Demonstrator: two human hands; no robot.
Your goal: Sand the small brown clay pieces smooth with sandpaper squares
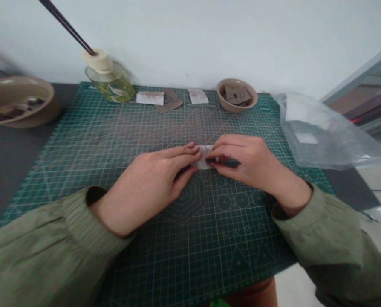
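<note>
A small piece of white paper (pixel 206 157) lies on the green cutting mat (pixel 139 264) between my two hands. My left hand (pixel 157 179) rests with its fingers stretched out, the fingertips pressing the paper's left end. At the other end, my right hand (pixel 244 158) is closed in a pinch over the paper. A small dark piece (pixel 212 160) shows between its thumb and forefinger; its exact kind is hidden by the fingers.
Toward the wall stand a reed diffuser bottle (pixel 114 83) and a small bowl (pixel 237 106) holding cardboard pieces. White paper pieces (pixel 198 96) and a brown cardboard scrap (pixel 169 101) lie between them. A larger bowl (pixel 33 115) sits left; a clear plastic bag (pixel 324 140) lies right.
</note>
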